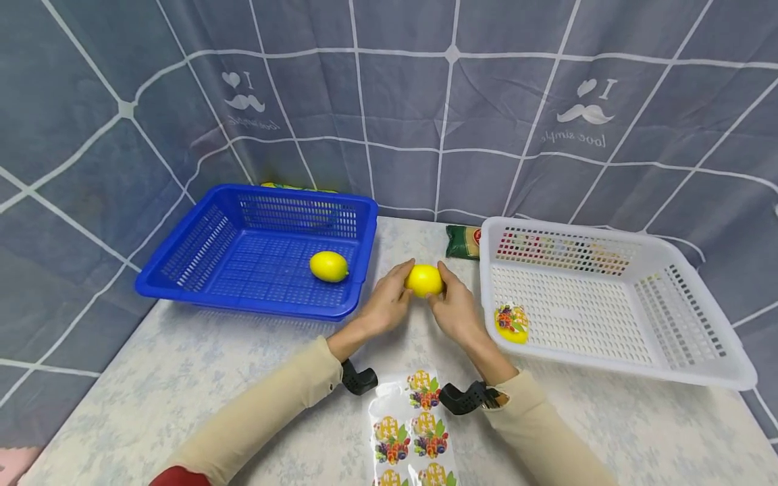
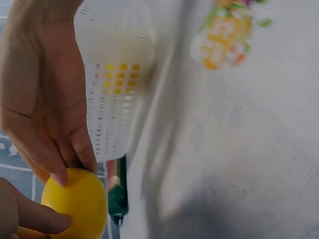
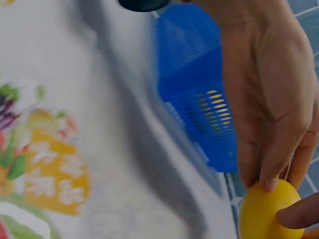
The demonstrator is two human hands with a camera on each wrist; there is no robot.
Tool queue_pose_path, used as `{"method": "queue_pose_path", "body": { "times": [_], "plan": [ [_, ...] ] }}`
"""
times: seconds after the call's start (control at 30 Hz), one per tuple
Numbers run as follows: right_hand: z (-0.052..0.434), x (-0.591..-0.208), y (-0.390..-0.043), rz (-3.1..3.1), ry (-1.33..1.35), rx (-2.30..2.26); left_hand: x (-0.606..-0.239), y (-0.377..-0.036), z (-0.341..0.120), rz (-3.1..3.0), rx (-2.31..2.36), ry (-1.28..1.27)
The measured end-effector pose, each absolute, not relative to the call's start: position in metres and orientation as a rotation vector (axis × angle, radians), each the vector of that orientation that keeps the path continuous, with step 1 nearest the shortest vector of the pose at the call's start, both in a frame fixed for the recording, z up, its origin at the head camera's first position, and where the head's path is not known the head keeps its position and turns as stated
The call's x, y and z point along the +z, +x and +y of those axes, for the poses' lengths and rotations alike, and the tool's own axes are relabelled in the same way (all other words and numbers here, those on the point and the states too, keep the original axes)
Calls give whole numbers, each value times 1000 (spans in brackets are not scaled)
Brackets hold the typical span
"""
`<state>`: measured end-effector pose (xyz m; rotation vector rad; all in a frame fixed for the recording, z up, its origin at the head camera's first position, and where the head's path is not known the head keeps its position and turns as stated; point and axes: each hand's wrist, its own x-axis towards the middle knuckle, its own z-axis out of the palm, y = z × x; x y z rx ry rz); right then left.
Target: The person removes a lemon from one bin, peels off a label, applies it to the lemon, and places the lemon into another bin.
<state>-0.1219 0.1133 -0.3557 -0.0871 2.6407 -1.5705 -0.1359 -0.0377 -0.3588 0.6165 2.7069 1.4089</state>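
Two hands are holding one smooth yellow lemon between them above the pale marbled tabletop, midway between two plastic baskets.

The white perforated plastic basket on the right is carrying a round yellow fruit-print sticker low on its near left wall, and the blue perforated plastic basket on the left is holding a second yellow lemon near its front right corner. The left hand is curling its fingers and thumb round the held lemon's left side, and the right hand is curling round its right side, fingertips pressing on the peel. A clear sheet of fruit stickers is lying on the table between the forearms. A green packet is lying behind the white basket's left corner.
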Motion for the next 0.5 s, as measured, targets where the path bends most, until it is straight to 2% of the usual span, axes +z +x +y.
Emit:
{"method": "queue_pose_path", "body": {
  "times": [0.5],
  "plan": [
    [119, -388, -137, 2592, -85, -1499, -388, -153, -41, 2662, 1286, 557]
  ]
}}
